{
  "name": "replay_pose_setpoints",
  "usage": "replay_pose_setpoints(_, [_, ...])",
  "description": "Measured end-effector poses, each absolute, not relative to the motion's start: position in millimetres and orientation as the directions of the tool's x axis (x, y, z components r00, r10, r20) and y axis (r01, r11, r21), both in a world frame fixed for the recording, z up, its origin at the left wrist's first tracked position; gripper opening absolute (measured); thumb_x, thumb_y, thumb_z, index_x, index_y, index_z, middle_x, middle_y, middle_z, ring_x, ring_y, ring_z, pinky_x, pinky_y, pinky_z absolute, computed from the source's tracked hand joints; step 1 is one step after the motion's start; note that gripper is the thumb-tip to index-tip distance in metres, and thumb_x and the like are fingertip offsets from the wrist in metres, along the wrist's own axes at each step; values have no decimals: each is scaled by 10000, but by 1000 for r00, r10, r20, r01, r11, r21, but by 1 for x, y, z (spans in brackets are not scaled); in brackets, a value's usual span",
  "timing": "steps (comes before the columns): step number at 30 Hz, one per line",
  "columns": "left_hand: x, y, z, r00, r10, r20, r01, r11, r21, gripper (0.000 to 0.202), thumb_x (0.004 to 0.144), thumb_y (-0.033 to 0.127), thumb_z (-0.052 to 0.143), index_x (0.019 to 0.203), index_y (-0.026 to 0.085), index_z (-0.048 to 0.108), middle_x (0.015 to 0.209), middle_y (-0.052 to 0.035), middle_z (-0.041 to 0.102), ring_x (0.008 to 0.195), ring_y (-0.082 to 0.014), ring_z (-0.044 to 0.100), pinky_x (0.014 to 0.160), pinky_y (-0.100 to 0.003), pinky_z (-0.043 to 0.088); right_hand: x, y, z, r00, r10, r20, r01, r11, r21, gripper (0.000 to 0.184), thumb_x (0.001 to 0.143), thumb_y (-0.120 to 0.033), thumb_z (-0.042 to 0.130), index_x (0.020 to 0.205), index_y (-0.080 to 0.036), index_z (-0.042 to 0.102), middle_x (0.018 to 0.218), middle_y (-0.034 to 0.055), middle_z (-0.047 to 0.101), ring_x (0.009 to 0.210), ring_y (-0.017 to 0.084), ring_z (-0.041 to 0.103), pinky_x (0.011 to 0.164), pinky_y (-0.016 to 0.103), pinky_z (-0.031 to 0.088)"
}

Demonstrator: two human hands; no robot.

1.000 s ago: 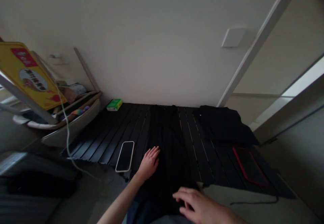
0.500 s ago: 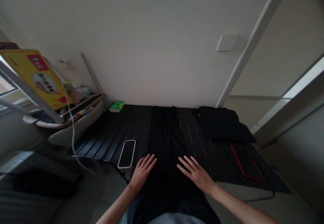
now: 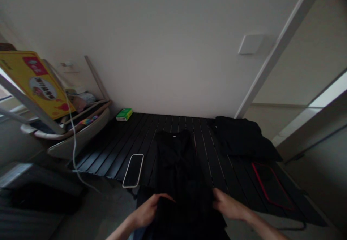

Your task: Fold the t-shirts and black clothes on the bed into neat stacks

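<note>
At the far left a yellow printed box (image 3: 35,84) leans on a cluttered rack (image 3: 78,138), and a white cable (image 3: 72,144) hangs down from it past the left edge of the black slatted bench (image 3: 114,144). A small green box (image 3: 124,114) sits at the bench's back left corner, close to the wall. Nearer the front, a phone (image 3: 133,170) in a pale case lies face up, just beside the left edge of a black garment (image 3: 176,160). The garment is spread lengthwise down the middle of the bench, from about halfway back to over the near edge, where it hangs toward the person. The left hand (image 3: 148,211) is at the near left corner of this cloth, its grip curled shut with a fold of fabric pinched under the fingers. The right hand (image 3: 230,207) is at the near right corner, and its grip is likewise closed on the cloth's edge, with the fingertips tucked into the dark fabric. The two hands are level with each other, with the garment between them. Farther right, toward the back, a second dark garment (image 3: 241,138) lies in a folded heap, apart from the first. In front of it a flat dark case with a red rim (image 3: 271,185) rests at the right end of the bench. On the wall above is a white switch plate (image 3: 251,44).
</note>
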State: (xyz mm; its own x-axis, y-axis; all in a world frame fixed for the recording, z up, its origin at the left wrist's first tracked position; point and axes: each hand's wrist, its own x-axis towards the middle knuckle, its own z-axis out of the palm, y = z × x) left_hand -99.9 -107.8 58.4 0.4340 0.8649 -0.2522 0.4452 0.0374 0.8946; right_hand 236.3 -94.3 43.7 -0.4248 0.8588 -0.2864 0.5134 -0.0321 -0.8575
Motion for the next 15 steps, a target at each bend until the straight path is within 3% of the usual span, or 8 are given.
replay_pose_setpoints(3, [-87, -83, 57, 512, 826, -236, 226, 135, 965, 345, 853, 351, 518, 1152, 231, 642, 1119, -36, 682, 1050, -229, 624, 914, -349, 498, 228, -70, 32, -247, 945, -214, 527, -55, -848, 490, 725, -195, 479, 1189, -141, 627, 1156, 97, 677, 1173, 256, 560, 1038, 417, 404])
replay_pose_setpoints(7, [-81, -20, 62, 371, 917, -147, 162, 93, 982, 368, 869, 353, 452, 1151, 203, 636, 1109, -53, 684, 1025, -223, 631, 894, -338, 503, 215, -7, 46, -192, 981, 23, 464, 111, -879, 497, 772, -228, 448, 1245, -144, 577, 1236, 99, 632, 1211, 234, 533, 1060, 395, 382])
replay_pose_setpoints(9, [-80, 20, 69, 201, 976, -89, 204, 47, 978, 385, 873, 321, 405, 1141, 170, 636, 1087, -71, 693, 1010, -225, 637, 875, -337, 511, 210, 34, 66, -133, 988, 82, 515, 140, -846, 476, 810, -256, 439, 1257, -147, 562, 1241, 98, 627, 1206, 231, 538, 1047, 379, 393])
replay_pose_setpoints(11, [-77, 59, 75, -32, 999, -31, 345, 41, 938, 400, 881, 286, 376, 1164, 134, 614, 1097, -97, 687, 1046, -234, 623, 893, -348, 501, 204, 74, 82, -31, 998, 58, 607, 65, -792, 436, 856, -301, 426, 1236, -150, 577, 1186, 111, 653, 1171, 249, 564, 1003, 379, 427])
replay_pose_setpoints(13, [-72, 86, 74, -175, 985, -2, 420, 76, 904, 455, 884, 256, 389, 1286, 79, 506, 1225, -162, 617, 1168, -269, 552, 976, -409, 443, 197, 102, 86, 51, 998, 35, 652, -7, -758, 474, 881, -350, 426, 1254, -88, 552, 1173, 187, 640, 1167, 310, 561, 985, 438, 426])
replay_pose_setpoints(15, [-66, 96, 62, -276, 961, 25, 492, 119, 862, 567, 874, 237, 431, 1397, 36, 351, 1374, -233, 476, 1297, -325, 420, 1049, -504, 343, 188, 112, 75, 149, 988, 38, 678, -74, -731, 601, 888, -394, 439, 1347, -7, 431, 1287, 291, 528, 1243, 390, 474, 1003, 537, 369])
